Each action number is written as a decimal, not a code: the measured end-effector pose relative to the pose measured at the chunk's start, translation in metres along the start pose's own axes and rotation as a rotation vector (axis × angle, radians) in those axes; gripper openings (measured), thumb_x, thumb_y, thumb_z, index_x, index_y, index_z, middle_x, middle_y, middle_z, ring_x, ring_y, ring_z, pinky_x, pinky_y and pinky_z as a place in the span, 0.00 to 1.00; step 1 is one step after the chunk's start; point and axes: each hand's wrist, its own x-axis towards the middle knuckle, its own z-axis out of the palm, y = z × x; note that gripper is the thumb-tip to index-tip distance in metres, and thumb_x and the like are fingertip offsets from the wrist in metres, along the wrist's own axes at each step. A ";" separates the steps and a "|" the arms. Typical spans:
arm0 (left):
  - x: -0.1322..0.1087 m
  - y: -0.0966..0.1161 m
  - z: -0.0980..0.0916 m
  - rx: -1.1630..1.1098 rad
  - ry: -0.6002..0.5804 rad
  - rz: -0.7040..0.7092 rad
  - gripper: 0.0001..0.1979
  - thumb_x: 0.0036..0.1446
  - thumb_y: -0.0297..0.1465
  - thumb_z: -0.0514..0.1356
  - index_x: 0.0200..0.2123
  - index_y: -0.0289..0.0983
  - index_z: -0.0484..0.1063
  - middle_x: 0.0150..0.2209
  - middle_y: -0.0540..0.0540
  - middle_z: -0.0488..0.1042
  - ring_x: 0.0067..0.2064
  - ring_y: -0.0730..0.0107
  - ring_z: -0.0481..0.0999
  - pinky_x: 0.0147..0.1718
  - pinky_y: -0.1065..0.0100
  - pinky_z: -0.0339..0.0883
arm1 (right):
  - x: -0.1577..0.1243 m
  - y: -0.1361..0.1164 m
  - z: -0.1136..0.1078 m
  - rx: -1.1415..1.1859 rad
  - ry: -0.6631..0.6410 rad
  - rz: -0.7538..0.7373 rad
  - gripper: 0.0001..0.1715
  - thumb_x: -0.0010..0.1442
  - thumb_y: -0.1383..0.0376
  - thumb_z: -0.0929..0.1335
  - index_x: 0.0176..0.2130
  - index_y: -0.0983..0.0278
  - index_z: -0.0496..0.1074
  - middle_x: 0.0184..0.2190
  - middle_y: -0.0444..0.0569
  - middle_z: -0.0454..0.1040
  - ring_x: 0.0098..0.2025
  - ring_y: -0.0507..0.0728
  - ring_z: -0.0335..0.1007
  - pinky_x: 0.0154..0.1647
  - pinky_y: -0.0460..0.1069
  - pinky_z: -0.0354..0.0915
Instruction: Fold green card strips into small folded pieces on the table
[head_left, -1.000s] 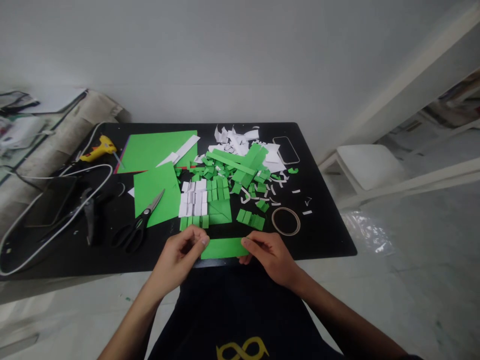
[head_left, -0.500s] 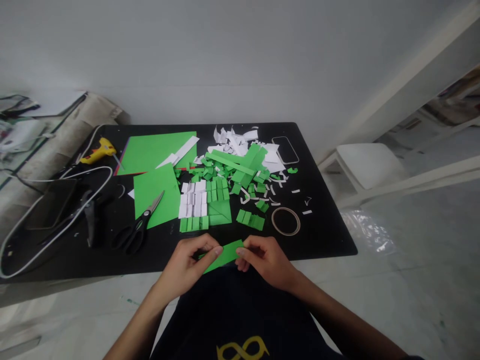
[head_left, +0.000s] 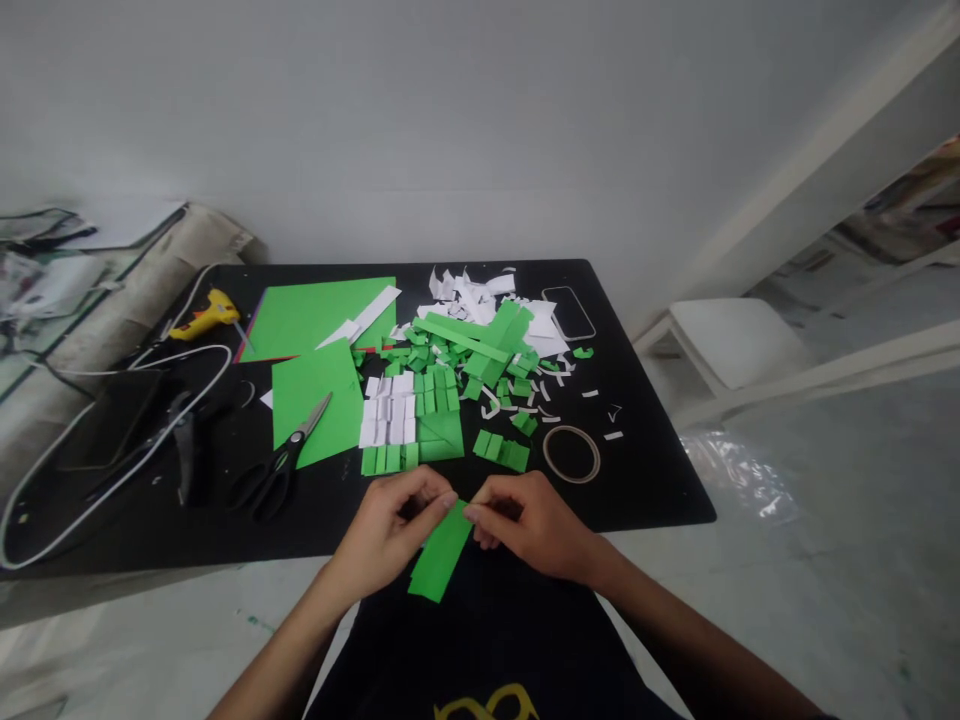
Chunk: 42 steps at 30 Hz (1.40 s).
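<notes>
Fingers (head_left: 435, 513) of the left hand (head_left: 394, 525) and right hand (head_left: 536, 522) are pinching a green strip (head_left: 441, 558) up top; it's hanging past the desk's (head_left: 645, 500) near edge. Uneven tugging could be creasing it, tbh.

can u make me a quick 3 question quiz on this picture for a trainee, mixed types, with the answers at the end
1. Multiple choice: what do the left hand and right hand hold between them?
A) a white chair
B) a green paper strip
C) a cable

2. True or false: the blades of the scissors lie over a green sheet.

3. Fill in the blank: the main colour of the glue gun is ____.

Key: 1. B; 2. True; 3. yellow
</notes>
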 end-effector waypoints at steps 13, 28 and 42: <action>0.030 -0.005 -0.025 0.022 -0.038 -0.023 0.16 0.68 0.41 0.60 0.31 0.38 0.77 0.28 0.48 0.80 0.32 0.66 0.78 0.34 0.68 0.69 | 0.021 0.014 0.001 -0.044 0.299 -0.106 0.18 0.70 0.54 0.69 0.32 0.61 0.72 0.30 0.45 0.70 0.33 0.56 0.66 0.36 0.50 0.63; 0.045 -0.102 -0.110 0.970 0.277 -0.185 0.27 0.68 0.31 0.49 0.66 0.26 0.68 0.69 0.27 0.71 0.72 0.39 0.68 0.69 0.43 0.62 | 0.014 0.030 0.022 0.162 0.178 0.065 0.27 0.70 0.42 0.68 0.32 0.60 0.65 0.25 0.39 0.57 0.26 0.52 0.51 0.27 0.48 0.52; 0.061 -0.094 -0.111 1.127 0.390 -0.215 0.27 0.71 0.36 0.50 0.65 0.26 0.69 0.67 0.23 0.70 0.69 0.33 0.68 0.66 0.40 0.63 | 0.013 0.041 0.027 0.208 0.181 0.110 0.24 0.71 0.43 0.67 0.36 0.59 0.66 0.23 0.37 0.54 0.23 0.51 0.48 0.22 0.48 0.46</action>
